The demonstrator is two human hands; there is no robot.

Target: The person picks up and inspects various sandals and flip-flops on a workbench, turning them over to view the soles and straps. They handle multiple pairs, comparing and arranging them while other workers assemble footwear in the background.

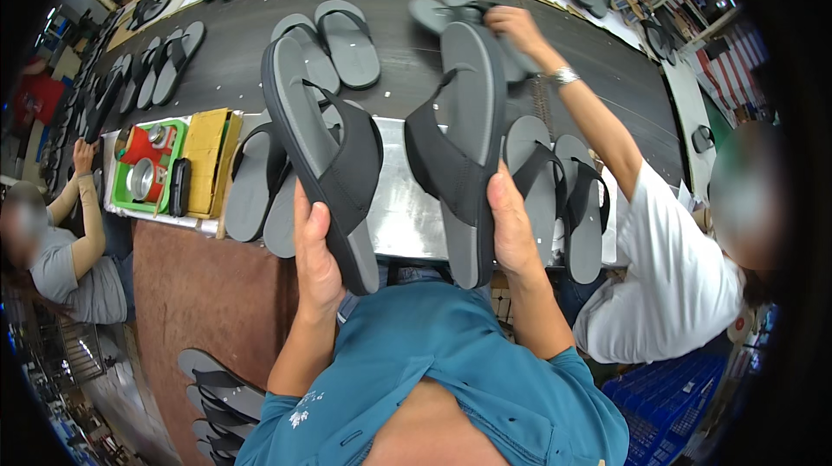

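Observation:
My left hand (317, 256) grips a grey flip-flop (312, 119) with a wide black strap, its thumb and fingers round the heel end. Held the same way, a matching flip-flop (469, 102) is in my right hand (513, 222). Both soles stand upright with toes pointing away, side by side and apart. Behind and beside them, one pair of flip-flops (250, 187) lies on the metal worktop (400, 206) to the left. Another pair (582, 223) lies to the right, next to my right hand.
Past the worktop runs a dark conveyor belt (243, 50) carrying more sandals. A co-worker's hand (517, 29) at right touches blurred sandals. At left are a green tray (178, 182) of tins, a yellow box (213, 163) and another person (74, 249). Several sandals (221, 388) lie on a brown surface (191, 293).

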